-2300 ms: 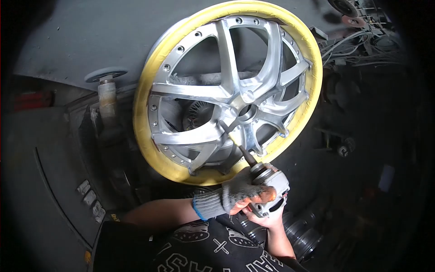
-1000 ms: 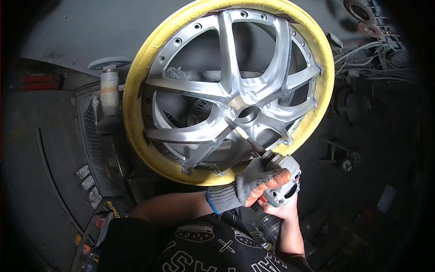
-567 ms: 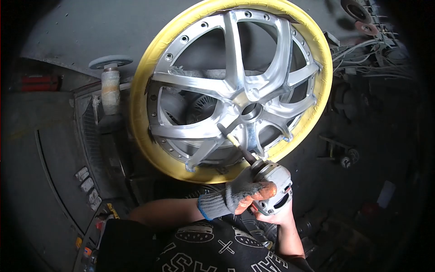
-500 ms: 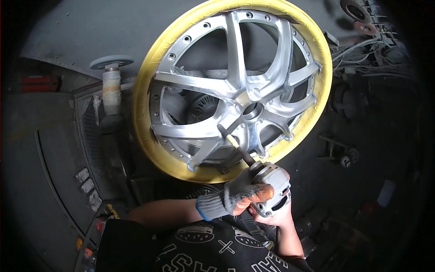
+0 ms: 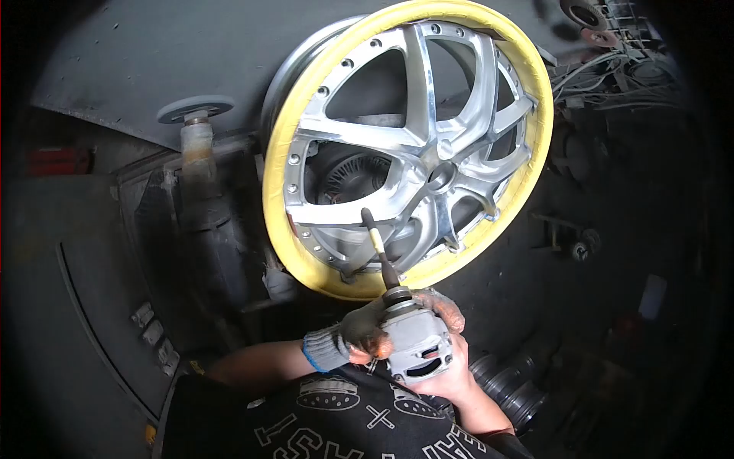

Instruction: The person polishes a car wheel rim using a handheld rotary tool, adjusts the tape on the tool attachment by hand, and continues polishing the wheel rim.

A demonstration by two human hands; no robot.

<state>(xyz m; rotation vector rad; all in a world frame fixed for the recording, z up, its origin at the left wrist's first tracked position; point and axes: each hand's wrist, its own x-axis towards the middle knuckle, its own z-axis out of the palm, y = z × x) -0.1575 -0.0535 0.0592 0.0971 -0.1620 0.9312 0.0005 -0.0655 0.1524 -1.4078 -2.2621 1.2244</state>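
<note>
A silver multi-spoke wheel rim with a yellow-wrapped outer lip stands tilted in front of me. My left hand, in a grey knit glove with orange-stained fingers, wraps around the front of a grey power grinder. Gripping the grinder's body from the right is my right hand, bare near the wrist; its fingers are partly hidden. A long shaft with a yellow band runs from the grinder to a dark narrow tip. That tip meets the lower left spoke, apparently touching it.
Left of the rim, a round grey disc sits on a wrapped post. Cables and a wire rack hang at upper right. Dark round parts lie beside my right forearm. A red object is at far left.
The grinder and both hands have shifted left and slightly down, and the shaft points more upright. Its tip has moved outward along the spoke. The rim appears turned, showing more of its left side.
</note>
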